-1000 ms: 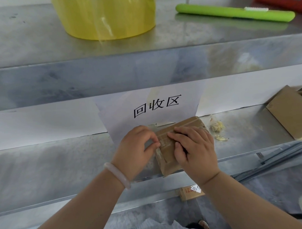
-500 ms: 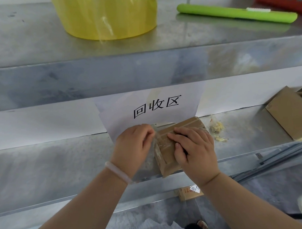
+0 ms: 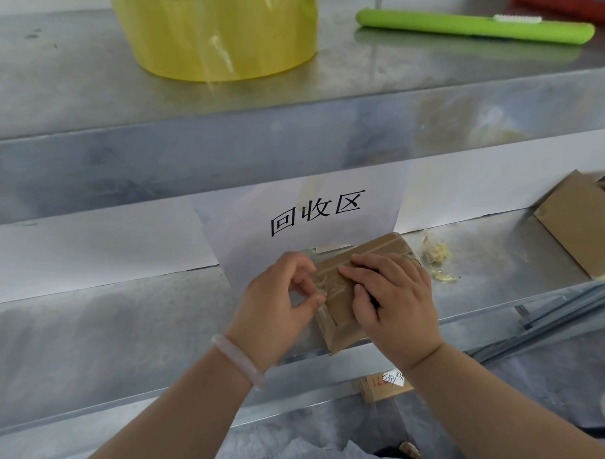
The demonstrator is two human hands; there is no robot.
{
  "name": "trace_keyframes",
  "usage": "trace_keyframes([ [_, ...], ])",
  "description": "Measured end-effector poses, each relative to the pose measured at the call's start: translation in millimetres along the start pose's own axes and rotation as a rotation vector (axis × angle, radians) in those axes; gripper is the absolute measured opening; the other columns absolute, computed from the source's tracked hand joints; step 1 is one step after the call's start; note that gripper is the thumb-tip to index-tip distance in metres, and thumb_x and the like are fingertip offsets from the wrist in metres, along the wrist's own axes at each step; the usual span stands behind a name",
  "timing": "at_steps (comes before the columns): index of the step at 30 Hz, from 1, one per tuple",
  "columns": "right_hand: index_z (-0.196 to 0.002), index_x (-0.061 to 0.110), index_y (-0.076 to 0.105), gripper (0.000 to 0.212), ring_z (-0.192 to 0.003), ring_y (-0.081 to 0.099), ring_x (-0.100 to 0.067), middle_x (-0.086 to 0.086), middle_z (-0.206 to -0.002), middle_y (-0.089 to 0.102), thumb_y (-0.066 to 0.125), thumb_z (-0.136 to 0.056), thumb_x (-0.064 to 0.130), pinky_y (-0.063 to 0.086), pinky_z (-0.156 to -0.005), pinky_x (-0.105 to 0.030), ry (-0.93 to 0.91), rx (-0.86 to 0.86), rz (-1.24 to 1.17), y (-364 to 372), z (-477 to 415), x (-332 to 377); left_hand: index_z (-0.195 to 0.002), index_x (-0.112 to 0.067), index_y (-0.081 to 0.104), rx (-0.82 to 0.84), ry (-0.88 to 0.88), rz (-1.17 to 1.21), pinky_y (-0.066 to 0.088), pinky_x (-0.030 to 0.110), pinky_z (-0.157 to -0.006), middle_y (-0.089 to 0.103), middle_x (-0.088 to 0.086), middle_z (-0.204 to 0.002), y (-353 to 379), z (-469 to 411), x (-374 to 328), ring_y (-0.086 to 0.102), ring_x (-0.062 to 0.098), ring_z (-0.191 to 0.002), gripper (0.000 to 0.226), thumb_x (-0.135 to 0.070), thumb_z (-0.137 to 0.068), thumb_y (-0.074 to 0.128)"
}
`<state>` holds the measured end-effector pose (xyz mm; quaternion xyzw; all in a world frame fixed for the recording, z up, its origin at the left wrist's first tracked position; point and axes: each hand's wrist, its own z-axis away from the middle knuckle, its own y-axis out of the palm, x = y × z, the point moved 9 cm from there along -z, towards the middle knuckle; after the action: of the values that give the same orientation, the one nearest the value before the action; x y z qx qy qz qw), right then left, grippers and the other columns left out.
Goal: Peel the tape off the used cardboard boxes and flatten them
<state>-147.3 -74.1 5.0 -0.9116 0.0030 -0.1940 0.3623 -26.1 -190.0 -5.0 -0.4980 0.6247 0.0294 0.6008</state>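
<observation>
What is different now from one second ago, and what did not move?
The left hand turned a little at the box's left edge, so its thumb now shows. It pinches the clear tape, which looks lifted slightly off the cardboard. The right hand still presses on the box. The box, yellow roll and green cutter stayed in place.
</observation>
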Motion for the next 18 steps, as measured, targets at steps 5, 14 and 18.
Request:
trace_keyframes([
  [5, -0.092, 0.029, 0.079, 0.025, -0.098, 0.063, -0.012, 0.013, -0.101, 0.07, 0.059, -0.079, 0.029, 0.037, -0.095, -0.026, 0.082, 0.086, -0.032, 0, -11, -4, -0.087, -0.02, 0.071, 0.001, 0.07, -0.136, 0.048, 0.027, -0.079, 0.063, -0.007, -0.087, -1, -7, -1, 0.058, 0.005, -0.084, 0.005, -0.019, -0.082, 0.072],
  [14, -0.091, 0.034, 0.077, 0.024, -0.095, 0.061, -0.014, 0.015, -0.097, 0.067, 0.058, -0.078, 0.04, 0.029, -0.092, -0.023, 0.151, 0.169, -0.013, 7, -15, -8, -0.081, -0.02, 0.049, -0.09, -0.097, -0.065, 0.054, 0.036, -0.078, 0.069, -0.006, -0.083, -3, -17, 12, 0.066, 0.012, -0.083, 0.02, -0.004, -0.093, 0.051],
  [18, -0.092, 0.034, 0.078, 0.024, -0.094, 0.061, -0.014, 0.015, -0.097, 0.067, 0.059, -0.078, 0.04, 0.03, -0.092, -0.023, 0.14, 0.156, -0.007, 6, -14, -8, -0.08, -0.018, 0.05, -0.176, -0.401, 0.324, 0.058, 0.041, -0.08, 0.072, 0.002, -0.078, 1, -13, 39, 0.07, 0.018, -0.078, 0.025, 0.002, -0.095, 0.049],
])
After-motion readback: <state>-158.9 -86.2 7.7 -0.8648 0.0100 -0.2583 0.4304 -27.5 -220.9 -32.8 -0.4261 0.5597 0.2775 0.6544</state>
